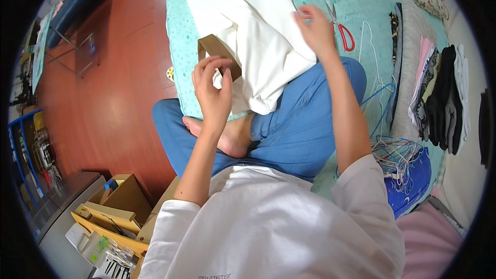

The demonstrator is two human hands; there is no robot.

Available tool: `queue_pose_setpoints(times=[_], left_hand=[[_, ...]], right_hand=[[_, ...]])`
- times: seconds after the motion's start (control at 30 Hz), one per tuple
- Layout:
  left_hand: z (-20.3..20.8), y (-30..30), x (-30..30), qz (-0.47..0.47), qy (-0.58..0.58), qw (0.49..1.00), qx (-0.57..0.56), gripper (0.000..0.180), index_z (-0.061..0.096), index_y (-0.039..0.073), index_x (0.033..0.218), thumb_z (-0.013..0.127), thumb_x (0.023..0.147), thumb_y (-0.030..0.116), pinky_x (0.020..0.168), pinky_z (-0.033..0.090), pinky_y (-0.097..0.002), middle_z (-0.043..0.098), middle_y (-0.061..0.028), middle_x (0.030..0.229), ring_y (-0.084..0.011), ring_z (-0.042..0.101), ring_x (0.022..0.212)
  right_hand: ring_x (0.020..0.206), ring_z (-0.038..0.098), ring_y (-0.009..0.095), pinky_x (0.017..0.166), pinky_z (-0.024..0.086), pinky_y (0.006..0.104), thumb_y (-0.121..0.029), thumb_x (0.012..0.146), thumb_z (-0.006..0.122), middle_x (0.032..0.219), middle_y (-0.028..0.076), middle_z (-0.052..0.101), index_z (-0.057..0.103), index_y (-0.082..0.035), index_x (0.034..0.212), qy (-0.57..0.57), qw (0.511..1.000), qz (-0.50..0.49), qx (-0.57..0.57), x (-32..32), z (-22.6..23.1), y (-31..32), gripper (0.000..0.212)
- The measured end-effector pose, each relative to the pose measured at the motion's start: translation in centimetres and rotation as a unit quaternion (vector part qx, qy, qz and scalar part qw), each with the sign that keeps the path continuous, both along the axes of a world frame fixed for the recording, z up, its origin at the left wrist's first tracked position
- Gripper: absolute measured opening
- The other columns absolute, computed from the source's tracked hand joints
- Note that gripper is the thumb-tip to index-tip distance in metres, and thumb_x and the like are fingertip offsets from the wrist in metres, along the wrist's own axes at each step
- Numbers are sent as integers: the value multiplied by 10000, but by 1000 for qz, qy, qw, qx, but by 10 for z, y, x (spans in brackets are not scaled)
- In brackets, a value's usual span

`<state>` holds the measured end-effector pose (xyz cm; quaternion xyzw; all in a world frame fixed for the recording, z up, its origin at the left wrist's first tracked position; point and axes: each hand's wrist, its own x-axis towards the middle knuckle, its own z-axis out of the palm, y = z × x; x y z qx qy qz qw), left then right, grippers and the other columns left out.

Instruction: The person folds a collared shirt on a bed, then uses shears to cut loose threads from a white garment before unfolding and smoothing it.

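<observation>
A white cloth piece [258,26] with brown bands is spread over the bed in front of my crossed legs, its near end lying against my blue trousers. Its exact kind is unclear. At its near left part, a brown band [223,56] stands up in a fold. My left hand [213,85] is over that band, fingers bent and apart from the thumb, with nothing visible in them. Beyond the cloth's right edge hovers my right hand [316,28], slightly blurred, fingers loosely bent and apparently holding nothing. Close to its right lie scissors with red handles [346,37], blades pointing away.
White and blue wire hangers [395,152] lie in a tangle by my right knee, partly on a dark blue item [416,183]. Folded clothes [439,98] line the right side. The turquoise bedsheet [180,46] ends at the left above a reddish floor [119,88]. Cardboard boxes [129,199] stand lower left.
</observation>
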<state>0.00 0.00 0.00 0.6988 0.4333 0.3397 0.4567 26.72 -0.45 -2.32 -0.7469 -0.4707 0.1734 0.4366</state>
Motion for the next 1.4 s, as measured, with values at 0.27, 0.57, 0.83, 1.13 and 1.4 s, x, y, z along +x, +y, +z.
queue_pose_setpoints(times=[0.27, 0.57, 0.83, 1.13, 1.4], left_hand=[[-21, 16, 33, 125, 113, 975, 145, 333, 665, 86, 1070, 721, 743, 60, 939, 392, -370, 558, -89, 1135, -280, 444, 1085], [-25, 12, 41, 148, 121, 972, 138, 291, 674, 98, 1070, 735, 785, 106, 911, 404, -345, 573, -63, 1110, -238, 449, 1058], [-18, 15, 53, 193, 107, 967, 129, 207, 719, 100, 936, 768, 736, 115, 895, 387, -352, 619, -52, 992, -248, 475, 984], [-15, 17, 59, 219, 85, 967, 100, 159, 726, 62, 907, 762, 760, 112, 824, 416, -302, 623, -23, 863, -161, 475, 868], [-12, 31, 44, 268, -120, 951, -102, 84, 670, -13, 879, 696, 843, 58, 652, 445, -206, 664, -51, 846, -82, 561, 716]], right_hand=[[1005, 633, 352, 851, 499, 396, -567, 671, 755, 1073, 306, 616, 581, 139, 1045, 27, 988, 39, -148, -71, -7, 44, 818], [887, 642, 202, 781, 498, 309, -270, 775, 722, 965, 140, 676, 629, 61, 1048, 324, 931, 125, -109, -64, -19, 38, 439], [942, 606, 126, 832, 467, 249, -166, 812, 727, 1037, 81, 657, 616, 19, 1126, 506, 846, 135, -104, -61, 2, 30, 381], [922, 616, 152, 816, 476, 269, -140, 775, 754, 1023, 104, 658, 612, 49, 1110, 523, 837, 135, -94, -60, 5, 29, 410], [943, 617, 139, 832, 483, 262, -167, 809, 737, 1049, 92, 657, 602, 17, 1139, 513, 841, 137, -103, -60, -3, 30, 401]])
